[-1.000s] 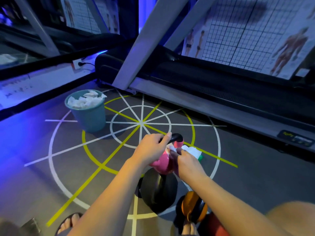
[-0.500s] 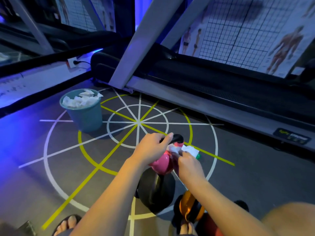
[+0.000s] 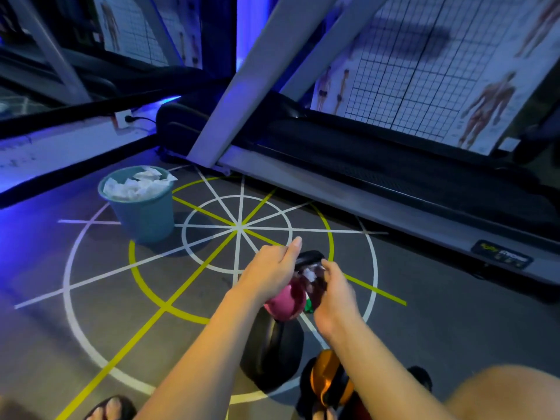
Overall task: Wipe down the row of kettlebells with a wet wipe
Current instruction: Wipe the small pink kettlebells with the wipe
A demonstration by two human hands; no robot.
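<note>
**Pink kettlebell mid-wipe, rest of the row waiting**

Working on the pink kettlebell (image 3: 286,301), just below the centre of the frame, apparently lifted or tipped above the black kettlebell (image 3: 272,350). Pressing a wet wipe (image 3: 309,272) against its neck, right under the black handle (image 3: 309,256), with only a small white patch showing between the hands.

Gripping the handle from the left with the left hand (image 3: 268,271), fingers wrapped out of sight, thumb sticking up. Pinching the wipe with the right hand (image 3: 333,294), fingers curled in against the right flank of the bell, so in contact through the wipe rather than apart.

Probably somewhere in the middle of the job. Covering the neck and handle area now, with the round pink body likely next. No telling from here which bells are already clean. Not touching the black kettlebell or the orange kettlebell (image 3: 328,380) at lower right. Peeking out between the pink bell and the right hand, something green (image 3: 308,306), too hidden to name.

Further out, at middle left, a teal bin (image 3: 142,219) heaped with crumpled wipes (image 3: 136,184), hinting at plenty of wiping done. Running across the upper right, a treadmill (image 3: 394,177). Underneath everything, painted floor lines (image 3: 239,227) in white and yellow. At the bottom left edge, a sandalled foot (image 3: 109,407).
</note>
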